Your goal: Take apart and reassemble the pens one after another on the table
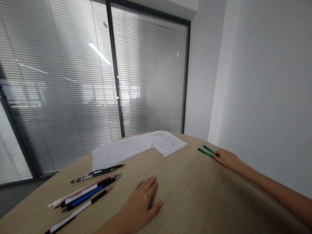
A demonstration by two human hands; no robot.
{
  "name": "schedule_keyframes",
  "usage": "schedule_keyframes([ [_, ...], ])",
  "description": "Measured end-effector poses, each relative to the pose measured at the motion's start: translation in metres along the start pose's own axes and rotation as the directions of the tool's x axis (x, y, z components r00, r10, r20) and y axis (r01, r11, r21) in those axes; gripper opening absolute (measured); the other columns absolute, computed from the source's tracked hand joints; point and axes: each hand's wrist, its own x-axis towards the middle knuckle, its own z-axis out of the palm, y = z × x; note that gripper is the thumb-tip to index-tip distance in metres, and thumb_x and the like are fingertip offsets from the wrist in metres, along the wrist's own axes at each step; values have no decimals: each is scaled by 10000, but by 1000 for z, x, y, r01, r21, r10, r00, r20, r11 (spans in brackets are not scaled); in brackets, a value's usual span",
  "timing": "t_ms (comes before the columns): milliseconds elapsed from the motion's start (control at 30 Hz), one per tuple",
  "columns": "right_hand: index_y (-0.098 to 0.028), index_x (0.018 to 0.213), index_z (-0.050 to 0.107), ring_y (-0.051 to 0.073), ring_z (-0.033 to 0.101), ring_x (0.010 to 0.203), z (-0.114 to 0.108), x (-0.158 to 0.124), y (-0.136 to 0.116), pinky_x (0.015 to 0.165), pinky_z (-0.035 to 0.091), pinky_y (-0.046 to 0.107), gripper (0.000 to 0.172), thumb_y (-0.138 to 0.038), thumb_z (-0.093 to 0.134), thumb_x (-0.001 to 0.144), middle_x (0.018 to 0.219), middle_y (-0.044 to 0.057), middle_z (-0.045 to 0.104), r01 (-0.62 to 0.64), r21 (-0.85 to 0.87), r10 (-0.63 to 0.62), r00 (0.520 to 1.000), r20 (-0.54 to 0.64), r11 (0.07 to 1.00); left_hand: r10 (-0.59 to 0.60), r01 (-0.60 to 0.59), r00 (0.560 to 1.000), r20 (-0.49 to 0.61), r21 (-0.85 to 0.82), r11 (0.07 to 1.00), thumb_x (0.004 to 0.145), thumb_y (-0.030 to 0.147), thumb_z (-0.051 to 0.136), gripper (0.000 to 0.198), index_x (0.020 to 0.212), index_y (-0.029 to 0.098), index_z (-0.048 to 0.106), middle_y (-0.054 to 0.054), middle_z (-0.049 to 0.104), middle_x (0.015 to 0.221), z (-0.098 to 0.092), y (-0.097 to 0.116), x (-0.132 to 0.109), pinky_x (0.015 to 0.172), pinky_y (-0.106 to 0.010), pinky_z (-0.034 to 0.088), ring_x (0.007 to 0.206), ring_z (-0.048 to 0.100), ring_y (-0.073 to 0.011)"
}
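Observation:
My left hand lies palm down on the table, fingers stretched out and thumb apart, with nothing in it. At the right side of the table, the fingers of my right hand close on the end of a green pen with a dark tip. Just behind it a second green pen lies almost parallel, its near end by the same fingers; whether they touch it I cannot tell. To the left of my left hand is a loose group of pens, among them a blue pen and a white-and-black pen.
More dark pens lie behind that group. Printed sheets of paper overlap at the back of the rounded wooden table. Beyond stand glass panels with blinds and a pale wall on the right.

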Motion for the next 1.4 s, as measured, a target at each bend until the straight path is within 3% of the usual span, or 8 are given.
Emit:
schedule_keyframes([
  [100,-200,703,635,229,580,752,-5,-10,8,553,392,266,202,-295,456,708,784,67,632,-4,-57,8,998,69,998,6,-6,1000,-8,-7,1000,752,413,420,539,1215,137,399,-116,348,1300,1,-1,0,974,-414,255,1175,321,-244],
  [400,-174,693,606,239,579,727,3,-20,11,547,388,285,251,-328,413,742,761,86,621,-42,-92,46,998,47,995,-14,13,999,38,27,1000,756,397,412,550,1224,110,384,-126,341,1302,-3,3,0,985,-391,243,1180,313,-237],
  [867,-172,692,581,250,588,740,1,-24,10,516,372,273,259,-363,414,747,776,89,629,-97,-109,97,995,-5,989,5,-5,1000,3,-5,1000,754,404,415,538,1207,114,407,-133,355,1293,-2,2,1,975,-417,247,1173,324,-247],
  [1400,-154,738,556,247,581,769,-1,-24,13,537,403,285,269,-353,379,775,815,105,611,-71,-200,71,997,-11,977,-10,10,1000,18,2,1000,755,402,413,544,1213,110,395,-132,356,1292,-3,4,1,976,-420,246,1177,316,-244],
])
